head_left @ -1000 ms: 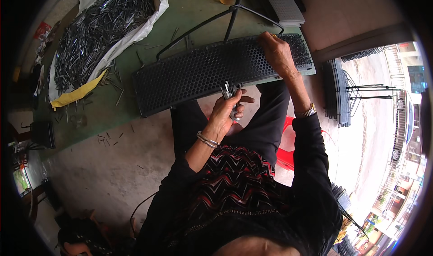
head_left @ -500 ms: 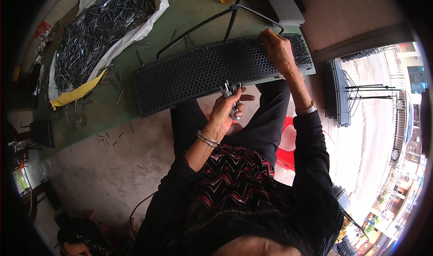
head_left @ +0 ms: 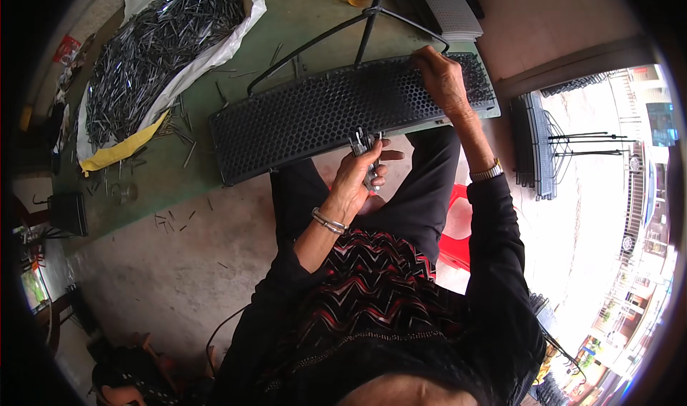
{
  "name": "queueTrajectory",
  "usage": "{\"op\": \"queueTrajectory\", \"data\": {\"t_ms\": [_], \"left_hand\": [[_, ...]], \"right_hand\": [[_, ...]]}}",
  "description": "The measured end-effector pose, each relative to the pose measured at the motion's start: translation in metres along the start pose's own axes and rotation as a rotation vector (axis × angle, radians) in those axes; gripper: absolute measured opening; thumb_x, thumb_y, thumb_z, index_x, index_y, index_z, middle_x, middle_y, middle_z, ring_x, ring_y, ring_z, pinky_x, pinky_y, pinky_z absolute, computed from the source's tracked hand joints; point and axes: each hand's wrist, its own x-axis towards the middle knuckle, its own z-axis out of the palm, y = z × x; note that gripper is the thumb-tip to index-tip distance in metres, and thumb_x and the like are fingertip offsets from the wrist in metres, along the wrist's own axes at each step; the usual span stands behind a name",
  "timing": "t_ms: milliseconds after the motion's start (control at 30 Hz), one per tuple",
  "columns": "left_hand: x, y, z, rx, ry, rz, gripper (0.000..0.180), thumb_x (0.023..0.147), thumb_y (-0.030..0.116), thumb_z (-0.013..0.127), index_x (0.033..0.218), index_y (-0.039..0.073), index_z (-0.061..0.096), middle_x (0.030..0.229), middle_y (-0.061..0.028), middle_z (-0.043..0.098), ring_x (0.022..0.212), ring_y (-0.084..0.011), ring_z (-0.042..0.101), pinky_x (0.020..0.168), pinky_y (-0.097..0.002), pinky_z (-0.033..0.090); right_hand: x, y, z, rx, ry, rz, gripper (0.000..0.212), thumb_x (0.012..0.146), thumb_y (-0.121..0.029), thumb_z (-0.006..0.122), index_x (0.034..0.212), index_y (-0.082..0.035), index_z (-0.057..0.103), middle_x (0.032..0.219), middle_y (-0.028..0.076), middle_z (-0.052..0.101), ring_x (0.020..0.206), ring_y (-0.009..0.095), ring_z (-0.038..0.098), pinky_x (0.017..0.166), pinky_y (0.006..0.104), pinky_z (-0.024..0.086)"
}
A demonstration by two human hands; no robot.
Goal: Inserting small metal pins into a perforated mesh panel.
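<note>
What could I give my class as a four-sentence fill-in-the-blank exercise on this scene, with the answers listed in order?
1. Of the left hand and the right hand, the one gripping a bundle of slender metal pieces is the ____ one.
2. The right hand is nearer the ____ end of the black perforated panel.
3. Along the white sack runs a ____ strip.
4. The tabletop is ____ in colour.

Missing words: left; right; yellow; green.
</note>
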Motion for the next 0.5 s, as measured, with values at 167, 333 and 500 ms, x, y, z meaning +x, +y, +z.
{"op": "queueTrajectory", "data": {"t_ms": [167,333,500], "left_hand": [[-0.0008,-0.0002,-0.0011,0.003,-0.011,0.000,0.025,0.094,0.028,0.057,0.105,0.005,0.055,0.097,-0.0154,0.066,0.056,-0.0042,0.039,0.045,-0.0184,0.032],[-0.0017,0.0010,-0.0010,0.005,-0.013,-0.003,0.025,0.094,0.028,0.056,0.105,0.006,0.055,0.098,-0.0149,0.066,0.056,-0.0041,0.040,0.044,-0.0181,0.032],[-0.0027,0.0001,0.0013,0.018,0.008,-0.013,0.027,0.094,0.029,0.057,0.106,0.005,0.055,0.097,-0.0148,0.065,0.056,-0.0043,0.041,0.045,-0.0181,0.032]], "right_hand": [[-0.0004,0.0018,0.0002,-0.012,0.000,-0.009,0.009,0.087,-0.007,0.058,0.096,-0.003,0.059,0.084,0.014,0.066,0.080,0.029,0.067,0.069,0.0338,0.050],[-0.0003,0.0025,-0.0048,-0.082,-0.036,0.002,0.010,0.088,-0.007,0.057,0.096,-0.003,0.058,0.084,0.015,0.065,0.080,0.032,0.065,0.069,0.0356,0.050],[0.0028,-0.0006,-0.0077,-0.072,-0.071,-0.068,0.008,0.087,-0.006,0.055,0.095,-0.003,0.057,0.081,0.018,0.063,0.076,0.035,0.063,0.065,0.0397,0.050]]}}
